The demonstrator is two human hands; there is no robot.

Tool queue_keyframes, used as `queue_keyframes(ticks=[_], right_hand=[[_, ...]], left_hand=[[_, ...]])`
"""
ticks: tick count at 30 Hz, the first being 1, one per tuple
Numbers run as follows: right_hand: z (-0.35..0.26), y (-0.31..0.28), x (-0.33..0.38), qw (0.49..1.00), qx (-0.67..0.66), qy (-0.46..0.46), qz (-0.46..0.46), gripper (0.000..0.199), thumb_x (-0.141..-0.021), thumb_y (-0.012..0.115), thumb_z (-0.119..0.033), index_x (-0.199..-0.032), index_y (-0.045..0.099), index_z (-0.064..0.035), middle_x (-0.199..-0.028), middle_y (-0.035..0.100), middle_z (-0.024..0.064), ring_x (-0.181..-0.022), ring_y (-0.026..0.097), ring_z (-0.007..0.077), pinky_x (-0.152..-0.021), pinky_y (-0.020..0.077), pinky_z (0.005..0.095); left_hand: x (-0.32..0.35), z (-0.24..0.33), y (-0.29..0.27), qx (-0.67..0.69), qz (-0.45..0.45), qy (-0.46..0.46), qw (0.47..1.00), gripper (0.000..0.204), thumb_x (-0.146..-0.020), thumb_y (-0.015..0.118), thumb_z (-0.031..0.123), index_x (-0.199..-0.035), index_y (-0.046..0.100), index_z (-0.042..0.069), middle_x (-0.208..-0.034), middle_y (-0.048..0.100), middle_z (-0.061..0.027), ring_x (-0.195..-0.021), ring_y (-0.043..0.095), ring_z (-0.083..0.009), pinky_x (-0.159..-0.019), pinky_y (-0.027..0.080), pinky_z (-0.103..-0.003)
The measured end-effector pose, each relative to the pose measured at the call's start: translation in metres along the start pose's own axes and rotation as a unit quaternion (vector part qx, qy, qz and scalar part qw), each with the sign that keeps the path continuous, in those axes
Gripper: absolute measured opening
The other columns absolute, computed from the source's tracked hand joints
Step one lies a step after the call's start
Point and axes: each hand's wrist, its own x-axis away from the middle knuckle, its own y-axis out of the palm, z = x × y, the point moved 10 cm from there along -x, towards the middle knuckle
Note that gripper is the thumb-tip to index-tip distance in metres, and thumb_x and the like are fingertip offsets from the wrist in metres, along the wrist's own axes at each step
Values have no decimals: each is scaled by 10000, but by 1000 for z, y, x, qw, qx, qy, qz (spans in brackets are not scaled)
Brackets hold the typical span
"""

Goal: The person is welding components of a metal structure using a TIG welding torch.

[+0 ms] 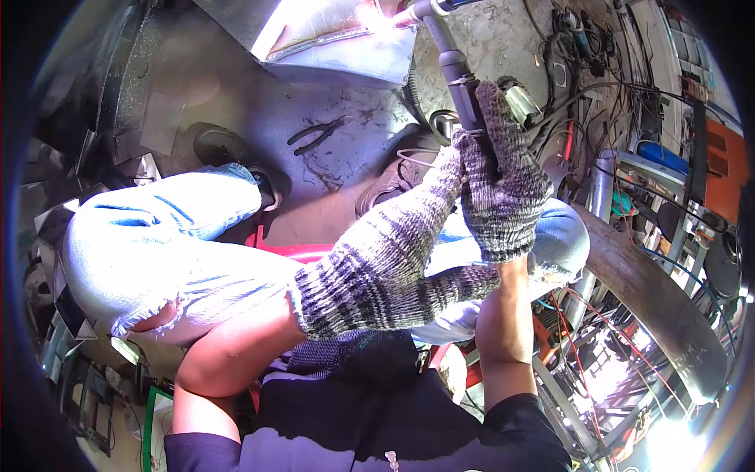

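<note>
one torch — running forward, tip leftward

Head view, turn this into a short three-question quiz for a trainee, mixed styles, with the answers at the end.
1. What does the right hand hold?
A) a hammer
B) a welding torch
C) a paintbrush

2. True or false: the left hand is bare.

3. Where does the dark pliers-like tool lie?

Key:
1. B.
2. False; both hands wear knitted gloves in mottled grey tones.
3. Between the two shoes.
</note>
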Motion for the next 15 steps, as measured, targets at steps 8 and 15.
queue_keyframes(ticks=[8, 15], right_hand=[[-4, 0, -2, 999, 9, -37, 10, 478, -1007, 761, -108, -1479, 689, -84, -1339, 764, 202, -1159, 791, 321, -952, 617, 373], [-12, -6, -1, 997, -12, -70, 41, 481, -1002, 768, -106, -1476, 691, -81, -1313, 775, 199, -1144, 797, 317, -938, 625, 373]], left_hand=[[-5, 14, -4, 4, 0, 35, 999, 1155, -930, 867, 362, -1711, 149, -96, -1698, 352, -316, -1582, 371, -425, -1283, 332, -460], [4, 40, -1, -159, 18, 196, 967, 1159, -928, 875, 376, -1712, 164, -97, -1758, 269, -341, -1647, 284, -452, -1332, 276, -465]])
